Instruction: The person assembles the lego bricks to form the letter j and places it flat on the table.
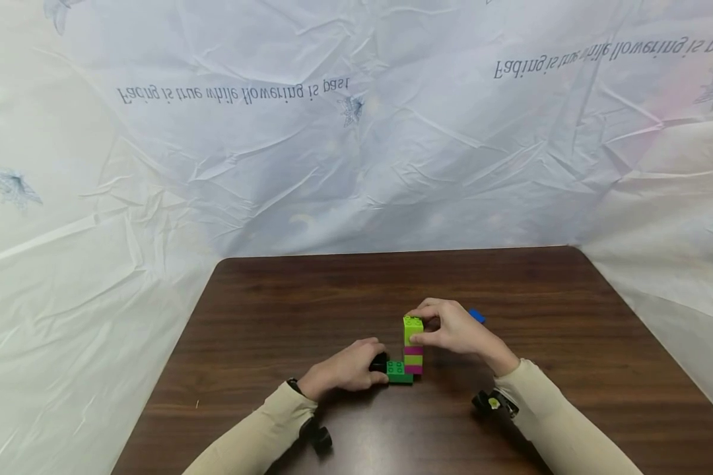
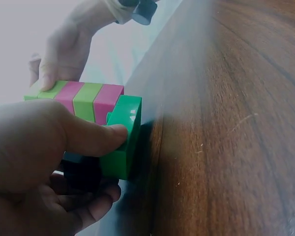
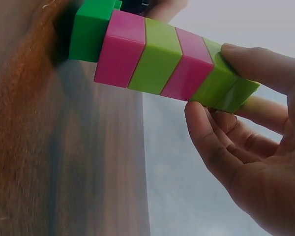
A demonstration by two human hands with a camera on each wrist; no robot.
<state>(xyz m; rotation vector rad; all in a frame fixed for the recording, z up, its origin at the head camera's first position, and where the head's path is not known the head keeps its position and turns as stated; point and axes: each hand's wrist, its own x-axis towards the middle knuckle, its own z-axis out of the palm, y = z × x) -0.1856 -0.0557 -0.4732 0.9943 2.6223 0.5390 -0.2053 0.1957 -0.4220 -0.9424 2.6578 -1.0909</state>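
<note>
A tower of lime-green and magenta toy building bricks [image 1: 413, 360] stands upright on the right end of a longer green brick [image 1: 401, 378]. My left hand [image 1: 352, 367] grips the green brick's left end, its thumb on the green side in the left wrist view. A black brick [image 1: 379, 362] sits at that end, partly hidden by the hand. With thumb and fingers, my right hand [image 1: 453, 328] pinches the lime-green bricks [image 3: 221, 81] at the tower's top. Two lime-green bricks appear stacked there, above alternating magenta and lime-green ones.
Behind the right hand a blue brick [image 1: 476, 315] lies on the dark wooden table [image 1: 297, 297]. Printed white sheeting [image 1: 261, 178] hangs at the table's back and sides. Each wrist wears a small black camera.
</note>
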